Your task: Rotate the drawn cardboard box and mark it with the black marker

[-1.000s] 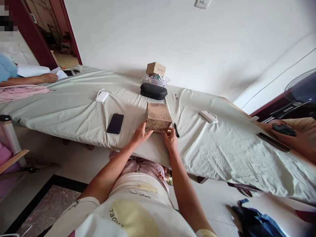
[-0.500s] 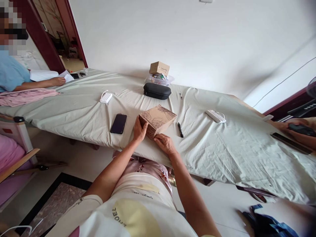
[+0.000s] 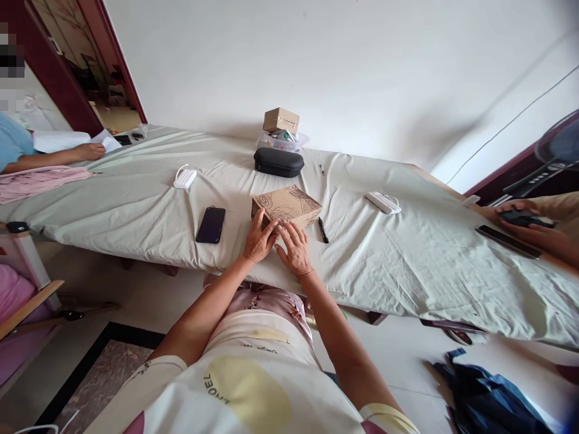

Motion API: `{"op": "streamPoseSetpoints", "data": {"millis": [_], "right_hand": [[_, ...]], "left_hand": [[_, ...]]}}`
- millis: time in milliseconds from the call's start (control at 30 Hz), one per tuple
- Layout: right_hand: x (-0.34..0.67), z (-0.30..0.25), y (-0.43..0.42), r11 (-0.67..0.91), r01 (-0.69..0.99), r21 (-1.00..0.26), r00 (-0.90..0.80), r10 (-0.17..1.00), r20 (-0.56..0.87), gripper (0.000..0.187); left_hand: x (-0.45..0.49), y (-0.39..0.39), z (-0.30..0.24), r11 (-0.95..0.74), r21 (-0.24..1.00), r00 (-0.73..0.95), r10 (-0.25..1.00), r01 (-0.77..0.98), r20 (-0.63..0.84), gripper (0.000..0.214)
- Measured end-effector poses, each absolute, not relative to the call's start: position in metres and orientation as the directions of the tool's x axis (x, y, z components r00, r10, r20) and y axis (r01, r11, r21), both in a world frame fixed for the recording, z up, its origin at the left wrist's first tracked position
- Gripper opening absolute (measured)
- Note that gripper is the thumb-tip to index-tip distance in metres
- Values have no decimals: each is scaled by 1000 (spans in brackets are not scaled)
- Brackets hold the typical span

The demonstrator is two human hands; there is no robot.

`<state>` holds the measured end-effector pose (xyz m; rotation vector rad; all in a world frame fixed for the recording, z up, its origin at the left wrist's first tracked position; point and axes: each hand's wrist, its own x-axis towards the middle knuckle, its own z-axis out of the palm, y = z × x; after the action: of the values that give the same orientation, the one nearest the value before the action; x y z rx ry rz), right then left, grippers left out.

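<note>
A brown cardboard box (image 3: 294,202) with dark scribbled loops on its top lies on the cloth-covered table in front of me. My left hand (image 3: 261,240) touches the box's near left edge, fingers stretched and apart. Beside it, my right hand (image 3: 295,248) has its spread fingertips on the near corner. The two hands almost meet there and hide part of the box's front. Just right of the box is a black marker pen (image 3: 322,230). A dark smartphone (image 3: 210,225) lies to the left of my hands.
Behind the box sits a black zip case (image 3: 278,163), with a plastic tray (image 3: 271,143) and a smaller carton (image 3: 281,120) beyond. White power strips (image 3: 185,178) (image 3: 383,203) lie on both sides. Other people's hands (image 3: 93,150) (image 3: 525,220) show at left and right.
The box now lies lower and flatter on the table. My right hand has shifted from its lower front onto the near corner, its fingers spreading. My left hand has loosened. The view has shifted slightly.
</note>
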<state>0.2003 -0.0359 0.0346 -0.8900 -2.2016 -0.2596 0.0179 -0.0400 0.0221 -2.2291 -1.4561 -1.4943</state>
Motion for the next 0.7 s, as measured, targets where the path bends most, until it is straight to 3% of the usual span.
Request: {"op": "streamPoseSetpoints", "data": {"millis": [167,300,500,600,700], "right_hand": [[198,34,-34,694,716,-69,-473,556,684,50],[207,32,-28,571,803,-169,-283,616,735,47],[221,21,-15,394,860,-326,33,594,804,49],[226,12,-6,395,817,-420,124,591,797,54],[231,2,4,474,763,-440,62,623,780,64]], "left_hand": [[19,-38,19,-577,441,62,652,687,756,42],[16,-36,17,-560,481,31,673,674,739,43],[5,-31,13,-500,547,-88,679,671,729,43],[2,-29,12,-460,573,-151,676,678,722,42],[0,-26,10,-436,588,-207,656,682,726,45]]}}
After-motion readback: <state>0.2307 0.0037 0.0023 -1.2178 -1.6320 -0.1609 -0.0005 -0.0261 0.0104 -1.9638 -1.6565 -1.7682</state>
